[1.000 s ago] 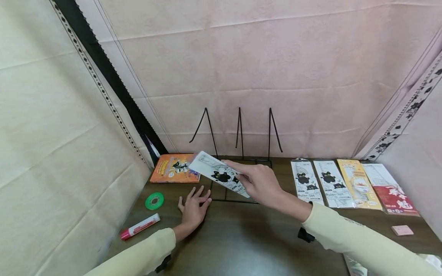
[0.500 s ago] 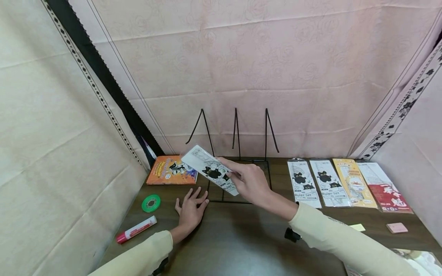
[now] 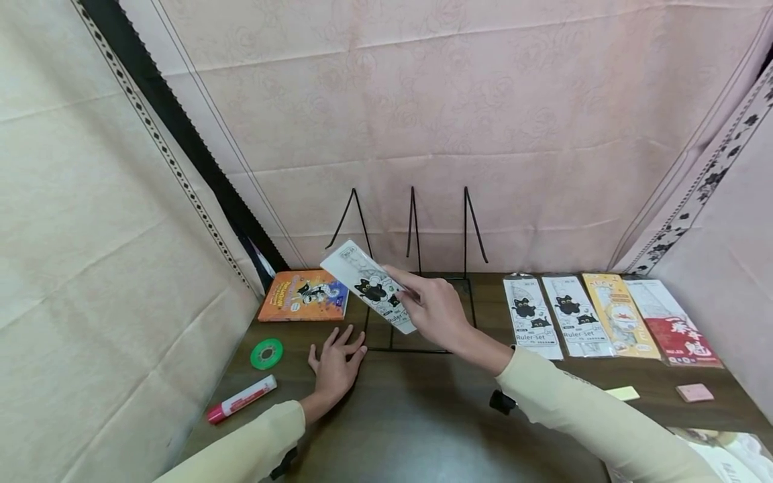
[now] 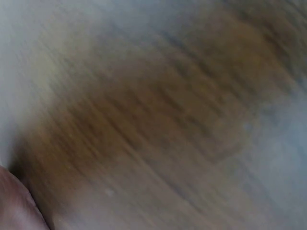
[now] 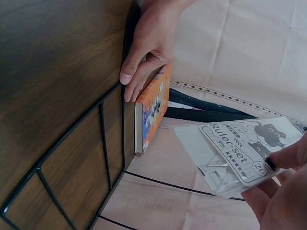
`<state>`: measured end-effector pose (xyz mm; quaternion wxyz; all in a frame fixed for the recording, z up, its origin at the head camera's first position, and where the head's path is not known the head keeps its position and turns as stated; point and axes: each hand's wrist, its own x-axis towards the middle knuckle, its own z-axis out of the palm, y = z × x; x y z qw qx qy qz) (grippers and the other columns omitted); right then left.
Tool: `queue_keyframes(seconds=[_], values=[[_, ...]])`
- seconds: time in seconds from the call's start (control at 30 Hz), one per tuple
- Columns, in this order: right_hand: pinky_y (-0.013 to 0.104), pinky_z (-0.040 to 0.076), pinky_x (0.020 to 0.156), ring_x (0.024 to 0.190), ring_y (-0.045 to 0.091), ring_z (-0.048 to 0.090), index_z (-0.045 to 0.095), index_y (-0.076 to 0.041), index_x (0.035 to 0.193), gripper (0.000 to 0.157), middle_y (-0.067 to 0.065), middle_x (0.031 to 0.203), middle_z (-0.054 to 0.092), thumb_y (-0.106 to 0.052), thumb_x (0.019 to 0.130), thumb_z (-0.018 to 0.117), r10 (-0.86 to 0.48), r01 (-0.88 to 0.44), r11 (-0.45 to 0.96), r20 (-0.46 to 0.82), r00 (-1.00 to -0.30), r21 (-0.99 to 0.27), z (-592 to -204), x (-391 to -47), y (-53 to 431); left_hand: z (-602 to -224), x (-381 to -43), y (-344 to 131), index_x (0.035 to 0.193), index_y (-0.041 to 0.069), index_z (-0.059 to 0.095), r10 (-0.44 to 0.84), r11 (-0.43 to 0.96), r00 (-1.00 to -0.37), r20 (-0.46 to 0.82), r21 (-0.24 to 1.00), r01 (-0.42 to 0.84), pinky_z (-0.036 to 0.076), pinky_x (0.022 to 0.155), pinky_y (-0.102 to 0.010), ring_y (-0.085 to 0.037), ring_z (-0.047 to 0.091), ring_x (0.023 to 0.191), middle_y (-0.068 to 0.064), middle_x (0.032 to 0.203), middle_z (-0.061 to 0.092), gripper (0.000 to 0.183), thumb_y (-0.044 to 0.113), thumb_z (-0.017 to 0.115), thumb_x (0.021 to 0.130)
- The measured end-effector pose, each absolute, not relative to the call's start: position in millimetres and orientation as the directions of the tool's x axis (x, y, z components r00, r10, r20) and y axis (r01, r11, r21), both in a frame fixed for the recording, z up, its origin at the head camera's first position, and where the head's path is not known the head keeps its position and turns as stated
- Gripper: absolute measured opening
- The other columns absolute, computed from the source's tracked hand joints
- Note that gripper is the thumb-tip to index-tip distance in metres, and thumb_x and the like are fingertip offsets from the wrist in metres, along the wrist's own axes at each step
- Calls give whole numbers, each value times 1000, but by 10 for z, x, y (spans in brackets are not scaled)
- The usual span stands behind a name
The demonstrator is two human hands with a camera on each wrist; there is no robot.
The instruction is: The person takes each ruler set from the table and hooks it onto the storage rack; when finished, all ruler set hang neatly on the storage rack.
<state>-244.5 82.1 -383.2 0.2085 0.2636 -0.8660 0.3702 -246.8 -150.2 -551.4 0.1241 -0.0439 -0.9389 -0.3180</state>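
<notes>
Between its thumb and fingers, my right hand (image 3: 437, 312) pinches a ruler set (image 3: 365, 282) in a clear pouch, printed with black cats. The pouch is tilted in the air above a black wire rack (image 3: 465, 231) with upright prongs; the right wrist view shows the lettering on the ruler set (image 5: 240, 148). My left hand (image 3: 336, 363) rests with spread fingers on the table at the rack's front left corner, its fingertips touching the wire base there. The left wrist view is blurred, with only a bit of skin and wood visible.
An orange book (image 3: 304, 296) lies behind the left hand. Green tape (image 3: 266, 353) and a red-and-white tube (image 3: 241, 399) lie at the left. Two more ruler sets (image 3: 531, 318), a yellow pack (image 3: 622, 315) and a red-and-white pack (image 3: 676, 325) lie right, behind a pink block (image 3: 694, 392).
My right hand has shifted slightly left and up with the ruler set. The left hand keeps its place. A pale green block has come into view beside the right sleeve.
</notes>
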Motion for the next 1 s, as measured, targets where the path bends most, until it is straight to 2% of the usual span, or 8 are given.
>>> queue_keyframes(seconds=[0.13, 0.37, 0.47, 0.53, 0.63, 0.8, 0.93, 1.0], values=[[22, 27, 39, 38, 4, 28, 46, -45, 139, 57, -3, 57, 59, -14, 93, 61, -292, -603, 587, 553, -780, -541, -3842, -2458, 811, -5513, -2477, -1498, 128, 24, 64, 7, 802, -960, 279, 572, 172, 0, 107, -73, -32, 33, 144, -3, 147, 49, 36, 33, 63, 93], [22, 29, 39, 38, 5, 34, 44, -49, 138, 58, -2, 80, 73, -15, 94, 61, -290, -597, 586, 547, -786, -547, -3851, -2461, 748, -5529, -2454, -1535, 127, 23, 64, 8, 801, -954, 299, 570, 185, 1, 107, -73, -33, 33, 144, -3, 147, 49, 36, 32, 63, 92], [21, 28, 38, 38, 5, 33, 43, -50, 138, 59, -4, 74, 70, -15, 94, 60, -292, -599, 583, 546, -785, -549, -3852, -2465, 709, -5537, -2437, -1562, 127, 24, 64, 0, 801, -956, 292, 572, 175, 0, 107, -73, -32, 33, 144, -3, 146, 50, 36, 33, 64, 92], [21, 25, 38, 37, 6, 30, 43, -50, 138, 59, -6, 59, 59, -15, 94, 61, -294, -602, 578, 548, -783, -551, -3853, -2471, 692, -5538, -2434, -1576, 127, 24, 65, 2, 801, -959, 284, 574, 172, 1, 106, -73, -33, 34, 143, -4, 146, 50, 36, 33, 64, 92], [21, 24, 38, 37, 6, 29, 45, -47, 138, 58, -9, 51, 48, -15, 93, 61, -291, -602, 572, 549, -783, -556, -3867, -2494, 682, -5533, -2437, -1582, 127, 25, 64, 4, 797, -961, 275, 580, 170, 0, 106, -73, -33, 34, 143, -3, 146, 50, 36, 33, 64, 92], [22, 28, 39, 38, 7, 34, 45, -46, 139, 57, -7, 51, 50, -15, 94, 61, -277, -572, 569, 518, -809, -590, -3898, -2541, 705, -5538, -2447, -1558, 127, 26, 64, 11, 801, -957, 290, 570, 182, 0, 107, -73, -32, 33, 144, -2, 147, 49, 36, 33, 64, 92], [22, 37, 40, 48, 4, 55, 46, -49, 136, 58, -2, 84, 74, -15, 93, 63, -256, -537, 556, 484, -837, -634, -3924, -2573, 727, -5558, -2463, -1523, 127, 26, 65, 6, 806, -957, 292, 565, 177, 0, 107, -73, -32, 33, 144, -2, 147, 49, 36, 33, 64, 92], [21, 44, 45, 64, 5, 67, 49, -45, 136, 56, -1, 107, 74, -14, 92, 63, -248, -525, 534, 471, -847, -663, -3934, -2596, 731, -5565, -2470, -1504, 127, 26, 64, 9, 806, -957, 288, 565, 177, 0, 107, -73, -32, 33, 144, -2, 147, 49, 36, 33, 64, 92]])
